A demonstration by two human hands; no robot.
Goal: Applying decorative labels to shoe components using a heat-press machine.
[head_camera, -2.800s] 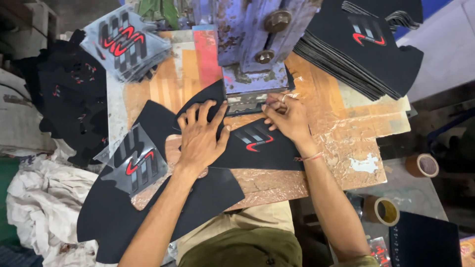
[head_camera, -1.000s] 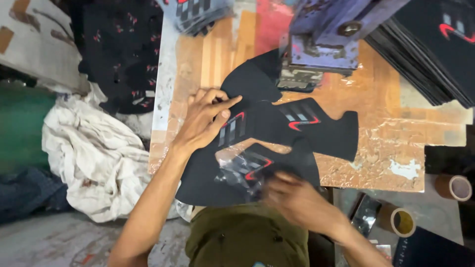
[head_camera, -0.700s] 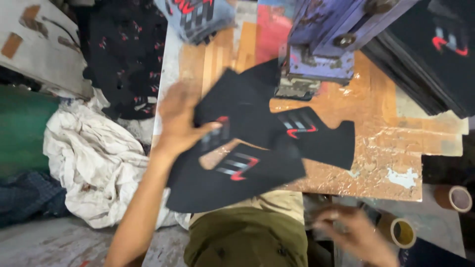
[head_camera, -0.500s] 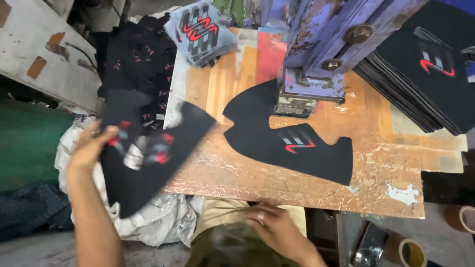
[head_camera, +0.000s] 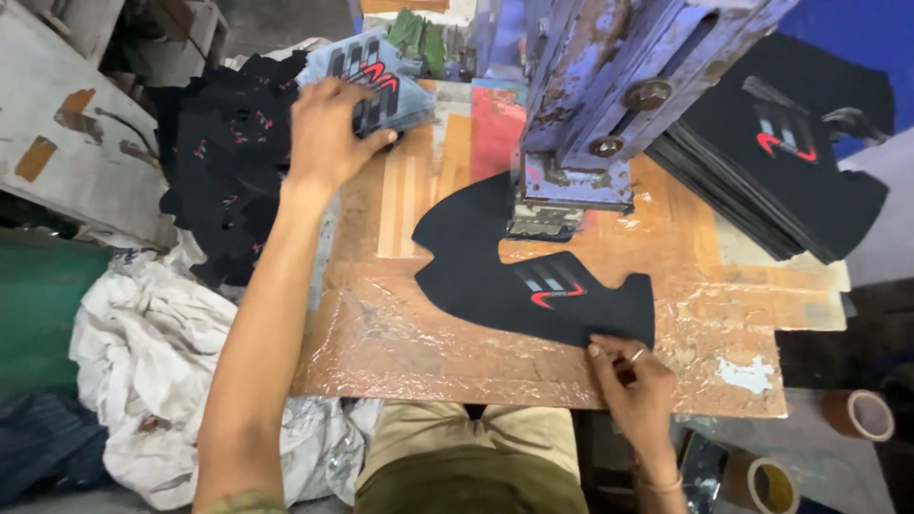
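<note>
A black fabric shoe-upper piece [head_camera: 495,281] with a red and grey logo lies flat on the worn wooden worktop [head_camera: 400,333], its top edge under the blue press head [head_camera: 609,95]. My right hand [head_camera: 633,385] pinches the piece's near right edge. My left hand [head_camera: 328,128] reaches to the far left corner and closes on the top sheet of a stack of clear logo films [head_camera: 381,71], fingers on top and thumb under the edge.
A tall stack of black printed pieces [head_camera: 790,162] sits at the right of the press. Black offcuts [head_camera: 228,171] are heaped off the left edge, with white rags [head_camera: 162,362] below them. Two tape rolls [head_camera: 857,414] stand at the lower right.
My left hand carried a finished black piece off to the left, let it go and moved up to the film stack. My right hand came back to the remaining piece's edge.
</note>
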